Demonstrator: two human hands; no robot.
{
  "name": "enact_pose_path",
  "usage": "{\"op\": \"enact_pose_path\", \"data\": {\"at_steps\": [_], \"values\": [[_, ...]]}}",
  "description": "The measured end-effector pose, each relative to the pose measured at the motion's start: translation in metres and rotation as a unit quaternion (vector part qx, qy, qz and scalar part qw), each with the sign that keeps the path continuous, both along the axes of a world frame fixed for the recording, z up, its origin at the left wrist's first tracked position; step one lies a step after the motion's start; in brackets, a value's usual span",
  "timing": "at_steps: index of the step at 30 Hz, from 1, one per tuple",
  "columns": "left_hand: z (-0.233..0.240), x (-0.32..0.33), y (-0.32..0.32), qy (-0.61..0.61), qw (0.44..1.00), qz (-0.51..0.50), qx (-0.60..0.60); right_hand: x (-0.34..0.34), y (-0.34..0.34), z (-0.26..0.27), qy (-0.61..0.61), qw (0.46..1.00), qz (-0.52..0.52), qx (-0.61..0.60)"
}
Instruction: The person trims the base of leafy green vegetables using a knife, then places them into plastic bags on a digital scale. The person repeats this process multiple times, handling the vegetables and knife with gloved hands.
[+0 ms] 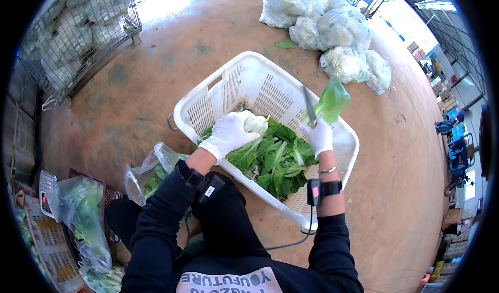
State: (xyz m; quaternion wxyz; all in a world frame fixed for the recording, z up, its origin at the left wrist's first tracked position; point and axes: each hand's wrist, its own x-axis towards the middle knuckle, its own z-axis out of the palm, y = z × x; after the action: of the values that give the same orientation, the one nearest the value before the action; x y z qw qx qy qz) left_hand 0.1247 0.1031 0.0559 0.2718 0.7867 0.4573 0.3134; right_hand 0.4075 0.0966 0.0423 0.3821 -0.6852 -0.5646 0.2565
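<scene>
White gloves cover both hands above a white perforated plastic crate (241, 57). My left hand (230, 133) grips the pale base of a leafy cabbage (256, 125), whose green leaves hang down into the crate. In my right hand (319, 137) is a knife (309, 104), its dark blade pointing up and away from me. A loose green leaf (333, 100) stands up right beside the blade; whether my fingers pinch it I cannot tell. Loose green leaves (286, 158) lie across the crate's bottom under both hands.
An open plastic bag with greens (156, 180) rests by my left leg. Farther left are a bagged bunch of greens (84, 215) and a digital scale (46, 193). Bagged cabbages (335, 28) are heaped on the floor ahead. A wire cage (85, 32) stands at upper left.
</scene>
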Motion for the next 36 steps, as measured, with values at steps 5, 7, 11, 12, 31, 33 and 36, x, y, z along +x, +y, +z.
{"op": "enact_pose_path", "data": {"at_steps": [5,7,11,12,31,33,36], "values": [[0.005,0.004,-0.01,0.007,0.994,0.068,0.088,-0.054,-0.065,0.004,-0.255,0.959,-0.003,0.121],[0.008,0.011,-0.018,0.027,0.993,0.067,0.097,-0.08,-0.077,0.016,-0.26,0.95,0.02,0.172],[0.014,0.019,-0.03,0.079,0.987,0.072,0.122,-0.092,-0.082,0.022,-0.299,0.932,0.034,0.2],[0.011,0.019,-0.031,0.092,0.983,0.076,0.14,-0.091,-0.084,0.024,-0.299,0.932,0.032,0.202],[-0.008,0.026,-0.031,0.072,0.975,0.047,0.204,-0.084,-0.084,0.019,-0.389,0.89,0.088,0.22],[-0.009,0.025,-0.031,0.047,0.977,0.025,0.206,-0.086,-0.084,0.019,-0.387,0.891,0.09,0.221],[-0.01,0.02,-0.03,0.066,0.977,0.038,0.201,-0.09,-0.081,0.02,-0.399,0.887,0.089,0.215]]}}
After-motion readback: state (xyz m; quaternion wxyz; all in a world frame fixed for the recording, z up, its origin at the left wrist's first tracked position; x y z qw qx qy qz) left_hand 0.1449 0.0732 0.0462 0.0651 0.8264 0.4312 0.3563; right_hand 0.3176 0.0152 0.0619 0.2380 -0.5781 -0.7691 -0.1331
